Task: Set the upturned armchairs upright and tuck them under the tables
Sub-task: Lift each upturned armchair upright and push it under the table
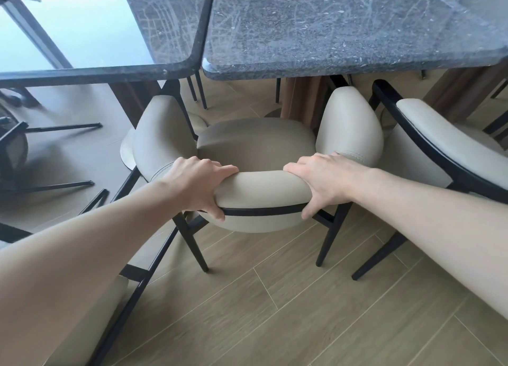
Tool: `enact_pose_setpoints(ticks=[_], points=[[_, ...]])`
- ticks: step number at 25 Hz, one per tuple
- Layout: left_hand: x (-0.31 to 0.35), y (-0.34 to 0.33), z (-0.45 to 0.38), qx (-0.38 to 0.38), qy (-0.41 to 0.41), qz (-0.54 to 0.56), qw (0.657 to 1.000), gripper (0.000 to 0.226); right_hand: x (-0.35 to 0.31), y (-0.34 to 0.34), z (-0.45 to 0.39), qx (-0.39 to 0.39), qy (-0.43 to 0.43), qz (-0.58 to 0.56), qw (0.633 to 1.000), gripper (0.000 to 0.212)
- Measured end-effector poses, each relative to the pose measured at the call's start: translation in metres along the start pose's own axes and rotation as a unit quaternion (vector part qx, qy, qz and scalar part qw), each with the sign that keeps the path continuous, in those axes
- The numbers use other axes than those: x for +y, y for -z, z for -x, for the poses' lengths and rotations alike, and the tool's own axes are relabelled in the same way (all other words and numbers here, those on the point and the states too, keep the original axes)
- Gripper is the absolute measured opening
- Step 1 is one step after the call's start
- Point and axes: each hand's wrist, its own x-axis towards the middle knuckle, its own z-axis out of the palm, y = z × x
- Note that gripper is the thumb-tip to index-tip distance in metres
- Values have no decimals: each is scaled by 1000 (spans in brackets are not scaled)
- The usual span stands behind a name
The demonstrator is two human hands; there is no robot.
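Note:
A beige padded armchair (258,145) with black legs stands upright on the floor, its armrests just under the near edge of the dark stone table (343,30). My left hand (200,184) grips the left part of its curved backrest, thumb on the black trim at the back. My right hand (327,178) grips the right part the same way. A second stone table (154,21) adjoins on the left. At the left edge another chair (16,142) lies tipped over, its black legs pointing sideways.
A matching armchair (439,140) stands upright at the right, close beside the one I hold. Part of another beige chair with a black frame (132,277) is at the lower left under my forearm. Wood-plank floor (302,310) stretches in front.

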Motion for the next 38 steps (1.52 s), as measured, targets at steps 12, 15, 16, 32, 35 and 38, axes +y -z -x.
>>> enact_pose_setpoints(ticks=[12, 15, 16, 32, 35, 38], points=[[-16, 9, -16, -22, 31, 10, 999, 89, 0, 8, -19, 4, -6, -30, 1000, 90], [-11, 10, -17, -14, 30, -4, 999, 90, 2, 5, -14, 3, 0, -27, 1000, 91], [-8, 10, -18, -9, 24, -11, 1000, 90, 5, 4, -12, 2, -1, -23, 1000, 91], [6, 9, -12, -33, 23, 54, 998, 89, -8, 17, 2, -11, -52, 17, 998, 84], [1, 7, -12, -39, 27, 49, 998, 96, -13, 22, 3, -7, -45, 33, 998, 80], [-4, 6, -15, -32, 29, 55, 998, 99, -12, 25, 3, -6, -38, 35, 999, 81]])
